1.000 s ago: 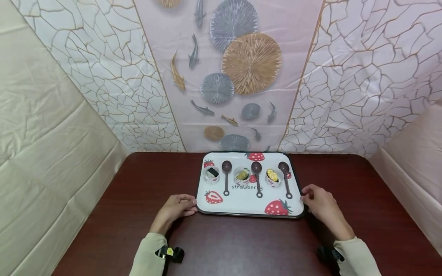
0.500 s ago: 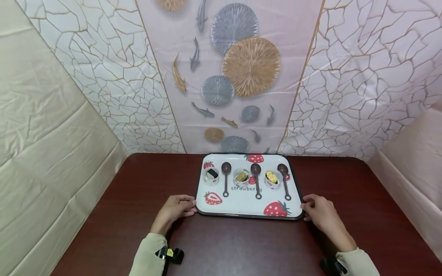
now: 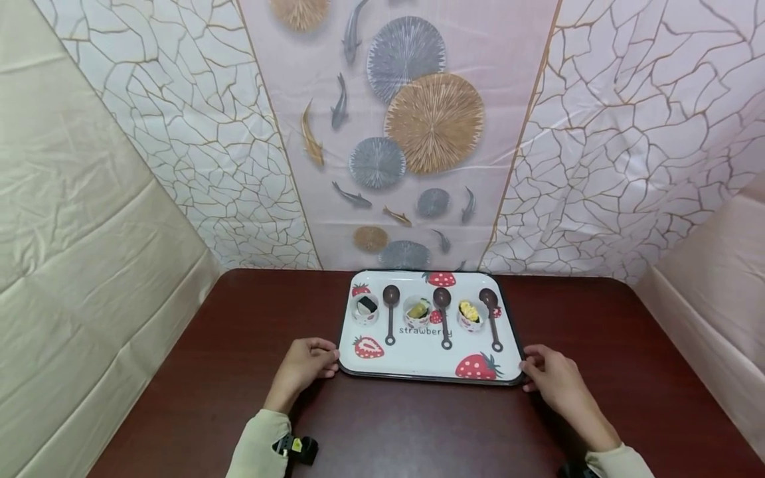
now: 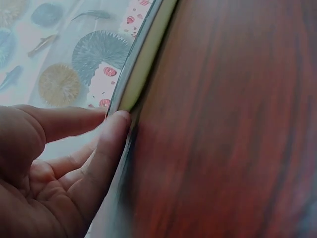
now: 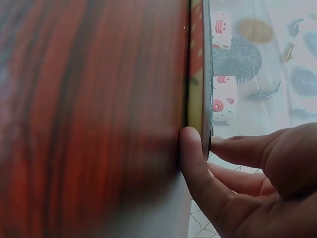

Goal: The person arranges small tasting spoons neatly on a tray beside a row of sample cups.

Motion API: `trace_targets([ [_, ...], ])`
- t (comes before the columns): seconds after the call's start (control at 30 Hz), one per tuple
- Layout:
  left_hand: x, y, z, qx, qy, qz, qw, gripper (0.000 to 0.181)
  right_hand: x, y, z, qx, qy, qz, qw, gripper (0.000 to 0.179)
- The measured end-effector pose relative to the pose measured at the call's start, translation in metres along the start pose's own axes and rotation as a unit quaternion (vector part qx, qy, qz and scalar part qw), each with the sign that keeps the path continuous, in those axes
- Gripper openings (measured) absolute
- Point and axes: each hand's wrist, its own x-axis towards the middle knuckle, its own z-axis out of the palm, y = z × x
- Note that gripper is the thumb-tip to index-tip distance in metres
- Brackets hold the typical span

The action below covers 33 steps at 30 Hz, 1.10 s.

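Observation:
A white strawberry-print tray point(image 3: 412, 365) with a dark rim lies on the brown table in the head view. My left hand point(image 3: 303, 366) pinches its left edge near the front corner; in the left wrist view the thumb and a finger meet at the rim. At the opposite front corner, my right hand point(image 3: 556, 378) pinches the right edge the same way. Three small printed cups stand in a row: one with a rice ball point(image 3: 366, 305), one with a green-yellow filling point(image 3: 418, 310), one with a yellow topping point(image 3: 469, 311). Dark brown spoons point(image 3: 391, 318), point(image 3: 444, 318), point(image 3: 492, 318) lie alongside them.
The dark wooden table point(image 3: 406, 431) extends in front of the tray and to both sides. A patterned cloth backdrop point(image 3: 335, 219) rises right behind the tray's far edge. Beige padded panels point(image 3: 89, 265) flank the table.
The head view has tilted slightly upward, so table and tray sit a little lower in it. My right forearm has shifted slightly toward me; both hands stay at the tray's edges.

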Motion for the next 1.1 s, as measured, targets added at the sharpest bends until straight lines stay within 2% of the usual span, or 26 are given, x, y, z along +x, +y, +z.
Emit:
trace_targets([
  [0.23,-0.007,0.005,0.003,0.045,0.012,0.023,0.9987,0.018,-0.003,-0.002,0.000,-0.036,0.003,-0.018,0.9992,0.033],
  [0.43,-0.015,0.011,0.005,0.102,0.018,0.060,0.9928,0.025,-0.009,-0.004,-0.001,-0.082,0.019,-0.046,0.9954,0.032],
  [0.67,-0.018,0.014,0.007,0.167,0.039,0.103,0.9799,0.024,-0.013,-0.004,0.001,-0.135,0.048,-0.085,0.9861,0.032],
  [0.83,-0.019,0.015,0.009,0.209,0.048,0.122,0.9691,0.022,-0.015,-0.005,0.004,-0.165,0.041,-0.093,0.9811,0.038],
  [1.0,-0.022,0.020,0.013,0.221,0.054,0.132,0.9647,0.025,-0.017,-0.007,0.004,-0.170,0.041,-0.104,0.9790,0.042],
  [1.1,-0.024,0.023,0.015,0.227,0.069,0.157,0.9587,0.029,-0.019,-0.009,0.003,-0.167,0.051,-0.119,0.9774,0.041],
])
